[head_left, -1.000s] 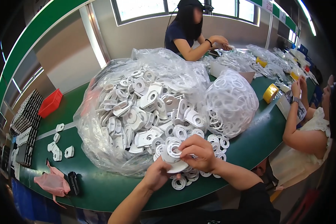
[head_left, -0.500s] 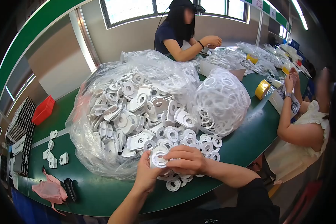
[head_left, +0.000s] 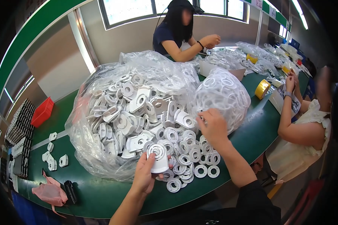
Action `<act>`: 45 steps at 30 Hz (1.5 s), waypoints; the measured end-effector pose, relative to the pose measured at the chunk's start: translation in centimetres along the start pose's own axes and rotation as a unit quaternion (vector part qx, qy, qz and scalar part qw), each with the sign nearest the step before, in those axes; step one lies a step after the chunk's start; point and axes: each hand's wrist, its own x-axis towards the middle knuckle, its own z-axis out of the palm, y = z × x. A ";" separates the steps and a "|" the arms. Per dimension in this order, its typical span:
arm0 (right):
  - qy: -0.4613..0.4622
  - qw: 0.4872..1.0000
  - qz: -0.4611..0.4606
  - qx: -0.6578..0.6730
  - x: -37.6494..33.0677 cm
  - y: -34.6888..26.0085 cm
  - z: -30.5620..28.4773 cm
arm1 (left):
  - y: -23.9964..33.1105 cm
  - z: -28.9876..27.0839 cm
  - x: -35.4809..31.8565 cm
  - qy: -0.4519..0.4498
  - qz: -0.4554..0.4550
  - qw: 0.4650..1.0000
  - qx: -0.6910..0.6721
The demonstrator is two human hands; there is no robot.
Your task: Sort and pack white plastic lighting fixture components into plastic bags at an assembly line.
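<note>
My left hand point(head_left: 144, 172) is closed around a white plastic housing point(head_left: 160, 165), which has a rounded top with a circular opening and a flat lower end. My right hand point(head_left: 215, 128) is at the near side of a clear bag of thin white rings point(head_left: 223, 93). Its fingers are bent and smeared by motion, so whether they hold a ring is unclear. Loose flat white rings point(head_left: 194, 153) lie heaped between my hands on the green table. Behind my left hand, a large open clear bag point(head_left: 97, 161) is full of similar white housings point(head_left: 125, 123).
Several white housings point(head_left: 52, 164), a pink pouch point(head_left: 50, 193) and a black object point(head_left: 70, 191) lie at the left. Stacked dark trays point(head_left: 20, 127) and a red bin point(head_left: 43, 111) stand beyond. Two co-workers sit at the far side and right, near yellow tape point(head_left: 262, 89).
My right hand has left the housing and moved up and right to the bag of rings. My left hand keeps the housing, now showing more of its flat end.
</note>
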 end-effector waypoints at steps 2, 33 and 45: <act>-0.034 0.986 0.042 -0.158 -0.2 1.6 -0.2 | 0.0 0.2 0.0 -0.020 0.001 1.000 0.009; -0.248 0.886 -0.320 0.227 -1.0 -3.3 0.4 | 0.1 0.3 -0.2 -0.081 -0.025 0.996 0.031; -0.255 0.878 -0.365 0.178 -0.6 -3.7 -0.4 | 0.0 0.5 -0.3 -0.096 -0.014 0.993 0.062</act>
